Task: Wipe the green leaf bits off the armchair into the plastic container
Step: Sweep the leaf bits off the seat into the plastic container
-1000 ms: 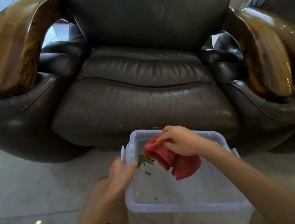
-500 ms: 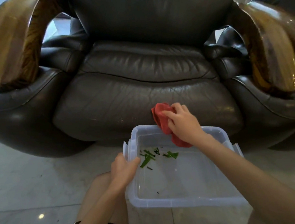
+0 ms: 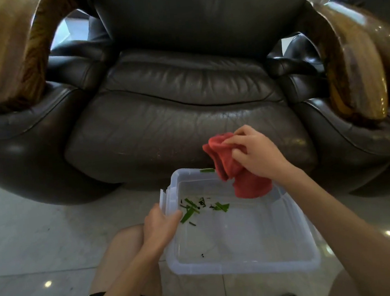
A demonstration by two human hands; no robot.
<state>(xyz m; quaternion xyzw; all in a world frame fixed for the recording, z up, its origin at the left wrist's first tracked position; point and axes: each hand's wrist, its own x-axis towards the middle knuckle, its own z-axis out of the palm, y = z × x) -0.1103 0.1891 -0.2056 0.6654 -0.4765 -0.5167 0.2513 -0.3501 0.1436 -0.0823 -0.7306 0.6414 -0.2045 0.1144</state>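
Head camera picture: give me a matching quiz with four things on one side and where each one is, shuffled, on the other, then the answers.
Things:
1. cloth
2. left hand
3. leaf bits
4. single leaf strip

Places:
A. on the container's far rim
B. bunched in the right hand, hanging over the container's far edge
C. scattered on the container floor, near its far left corner
D. gripping the container's left wall

Pairs: 1-B, 2-D, 3-C, 4-A
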